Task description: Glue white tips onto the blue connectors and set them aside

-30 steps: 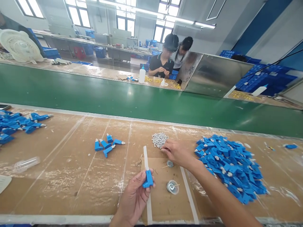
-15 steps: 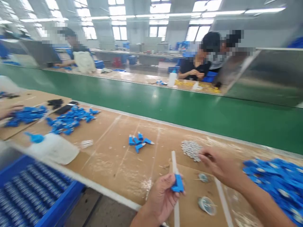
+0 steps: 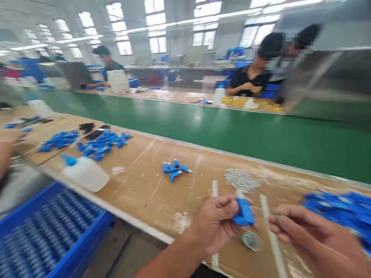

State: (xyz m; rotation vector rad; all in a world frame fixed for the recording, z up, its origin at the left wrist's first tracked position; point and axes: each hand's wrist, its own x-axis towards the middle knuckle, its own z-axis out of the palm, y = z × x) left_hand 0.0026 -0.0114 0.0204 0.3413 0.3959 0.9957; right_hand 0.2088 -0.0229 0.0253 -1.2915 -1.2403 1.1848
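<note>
Between the thumb and fingers of my left hand [image 3: 218, 220] is a blue plastic part [image 3: 245, 213] with a pale tip at its top. To its right, my right hand [image 3: 307, 227] is closed in a pinch; whatever sits between its fingertips is too small to name. Just beyond my hands lies a pile of small grey pieces [image 3: 241, 180]. A small clear cup [image 3: 251, 241] with bluish content stands below my left hand. Several blue parts with pale tips [image 3: 174, 169] lie in a loose group at the middle of the bench.
A big heap of blue parts [image 3: 342, 212] lies at the right, another heap [image 3: 104, 143] at the left. Near the front edge a white bottle [image 3: 87, 174] lies on its side. A blue crate [image 3: 84, 251] stands below. Beyond the green belt [image 3: 185, 119] sit co-workers.
My right hand has come back from the grey pile toward me, fingers pinched. My left hand has moved right and slightly up with the blue part. The camera view has shifted a little.
</note>
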